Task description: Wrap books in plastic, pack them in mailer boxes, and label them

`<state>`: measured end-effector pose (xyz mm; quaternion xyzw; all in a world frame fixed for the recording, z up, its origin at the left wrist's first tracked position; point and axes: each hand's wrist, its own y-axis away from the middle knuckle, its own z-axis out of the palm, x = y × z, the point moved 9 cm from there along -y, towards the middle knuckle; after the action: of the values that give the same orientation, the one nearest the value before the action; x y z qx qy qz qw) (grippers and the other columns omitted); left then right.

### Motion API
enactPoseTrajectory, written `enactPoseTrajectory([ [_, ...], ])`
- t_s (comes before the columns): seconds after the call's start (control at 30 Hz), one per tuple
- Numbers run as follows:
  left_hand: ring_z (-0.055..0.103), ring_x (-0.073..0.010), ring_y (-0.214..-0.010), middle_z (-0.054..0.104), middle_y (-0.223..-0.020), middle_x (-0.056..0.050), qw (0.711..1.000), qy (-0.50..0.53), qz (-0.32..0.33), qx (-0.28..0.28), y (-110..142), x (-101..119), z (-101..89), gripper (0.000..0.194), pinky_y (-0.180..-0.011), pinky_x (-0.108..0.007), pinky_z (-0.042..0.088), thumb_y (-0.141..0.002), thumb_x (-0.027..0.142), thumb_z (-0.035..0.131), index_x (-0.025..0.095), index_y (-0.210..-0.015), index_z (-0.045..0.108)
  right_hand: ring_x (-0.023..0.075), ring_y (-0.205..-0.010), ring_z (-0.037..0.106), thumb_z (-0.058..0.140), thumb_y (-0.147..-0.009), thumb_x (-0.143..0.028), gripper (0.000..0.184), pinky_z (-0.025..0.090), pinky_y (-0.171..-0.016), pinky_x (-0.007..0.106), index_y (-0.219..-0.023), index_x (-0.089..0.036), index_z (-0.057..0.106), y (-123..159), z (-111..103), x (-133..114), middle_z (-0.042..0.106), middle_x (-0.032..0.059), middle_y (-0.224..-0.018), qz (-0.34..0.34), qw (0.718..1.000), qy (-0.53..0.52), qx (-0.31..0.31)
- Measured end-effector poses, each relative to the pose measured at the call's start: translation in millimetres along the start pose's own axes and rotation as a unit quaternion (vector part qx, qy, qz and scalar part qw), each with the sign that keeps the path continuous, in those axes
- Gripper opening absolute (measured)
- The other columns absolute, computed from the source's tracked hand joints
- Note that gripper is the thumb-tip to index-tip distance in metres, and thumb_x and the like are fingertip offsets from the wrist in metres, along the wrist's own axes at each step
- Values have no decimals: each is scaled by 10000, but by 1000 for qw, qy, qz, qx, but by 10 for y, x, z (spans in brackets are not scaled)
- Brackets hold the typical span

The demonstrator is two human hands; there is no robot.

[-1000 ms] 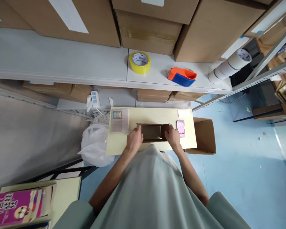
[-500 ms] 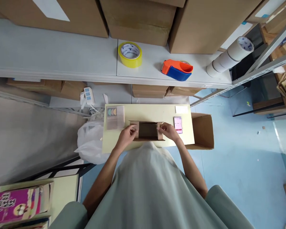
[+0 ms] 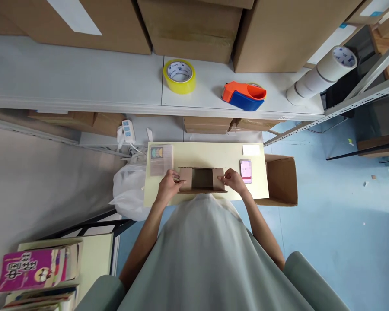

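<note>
A small cardboard box point(image 3: 202, 191) stands open-topped at the near edge of the pale yellow table, its inside dark. Its left and right end flaps lie folded inward over the opening, while the long flaps stand at front and back. My left hand point(image 3: 169, 186) grips the box's left end, thumb at the flap's edge and fingers at the outer side. At the opposite end, my right hand point(image 3: 234, 180) pinches the right flap point(image 3: 218, 179) between thumb and fingers. Close to that hand lies a phone point(image 3: 245, 171) with a lit pink screen.
A clear plastic packet point(image 3: 161, 160) and a white card point(image 3: 250, 150) lie on the table point(image 3: 207, 152). On the shelf above are yellow tape point(image 3: 188, 86), an orange-blue tape dispenser point(image 3: 244, 96) and stacked white rolls point(image 3: 320, 75). An open carton point(image 3: 281, 180) sits right; a plastic bag point(image 3: 129, 190) hangs left.
Both end flaps have come down flatter over the opening, which looks narrower. My left hand has shifted outward to the box's left end. The whole view has moved slightly.
</note>
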<state>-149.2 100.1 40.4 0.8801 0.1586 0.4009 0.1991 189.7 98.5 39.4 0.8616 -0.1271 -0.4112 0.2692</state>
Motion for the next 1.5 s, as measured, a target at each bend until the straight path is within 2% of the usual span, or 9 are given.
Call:
enactPoseTrajectory([
  [0.2, 762, -204, -829, 763, -1092, -34, 999, -8, 41, 1, -38, 134, -66, 559, -807, -331, 568, -812, 385, 846, 232, -1276, 576, 185, -695, 654, 641, -913, -632, 391, 438, -624, 272, -856, -277, 487, -74, -47, -150, 669, -32, -750, -58, 998, 15, 3],
  [0.33, 751, -188, -841, 743, -1163, -45, 997, 9, 82, -10, -12, 255, -130, 925, -811, -315, 583, -836, 342, 826, 248, -1633, 367, 192, -721, 711, 613, -946, -646, 392, 483, -637, 270, -905, -268, 521, -73, -110, -188, 697, -28, -745, -62, 998, -15, -18],
  [0.43, 740, -176, -831, 716, -1192, -49, 994, -13, 104, -24, 12, 278, -117, 1051, -816, -311, 585, -818, 283, 826, 278, -1708, 267, 191, -732, 744, 661, -944, -594, 358, 515, -659, 272, -946, -257, 543, -51, -102, -179, 722, -17, -788, -62, 997, -34, -25],
  [0.6, 734, -178, -792, 702, -1176, -52, 991, -61, 109, -41, 19, 254, -51, 955, -816, -322, 587, -810, 260, 819, 293, -1663, 391, 186, -739, 735, 708, -933, -490, 284, 507, -666, 275, -964, -256, 551, -8, -16, -171, 763, 6, -901, -47, 999, 22, 7],
  [0.8, 770, -202, -821, 731, -1267, -69, 991, -32, 125, -42, -10, 435, -138, 812, -865, -346, 586, -828, 303, 830, 310, -1570, 499, 177, -773, 741, 657, -967, -502, 263, 522, -724, 292, -1014, -247, 613, 76, -190, -297, 785, 51, -1174, -75, 994, 55, 51],
  [1.1, 714, -176, -758, 733, -1198, -70, 992, -27, 106, -62, -265, 383, 70, 697, -861, -366, 593, -832, 338, 817, 253, -1469, 548, 227, -833, 782, 638, -993, -593, 400, 587, -780, 341, -1121, -216, 679, -127, -239, -203, 805, 83, -1084, -50, 997, 16, 55],
  [1.27, 717, -263, -1142, 514, -1580, -164, 987, 41, 157, -14, -128, 424, -71, 993, -929, -390, 613, -861, 470, 820, 289, -1686, 298, 296, -1208, 727, 702, -942, -670, 860, 640, -947, 461, -1637, -254, 414, 84, -340, -375, 591, 181, -1558, -170, 979, -60, 94],
  [1.37, 534, -340, -1476, 357, -1726, -134, 973, 50, 226, 2, 74, 566, -202, 1051, -1089, -436, 570, -869, 537, 828, 358, -1715, 231, 356, -1553, 469, 837, -850, -656, 1127, 515, -1197, 571, -1742, -351, 220, 261, -320, -520, 369, 133, -1752, -257, 964, -15, 67],
  [1.5, 357, -381, -1611, 347, -1757, -111, 957, -18, 290, -24, 234, 688, -202, 1116, -1261, -525, 428, -809, 579, 889, 367, -1712, 269, 380, -1611, 382, 848, -884, -586, 1040, 408, -1279, 638, -1731, -355, 292, 290, -298, -556, 489, 118, -1683, -284, 953, 76, 71],
])
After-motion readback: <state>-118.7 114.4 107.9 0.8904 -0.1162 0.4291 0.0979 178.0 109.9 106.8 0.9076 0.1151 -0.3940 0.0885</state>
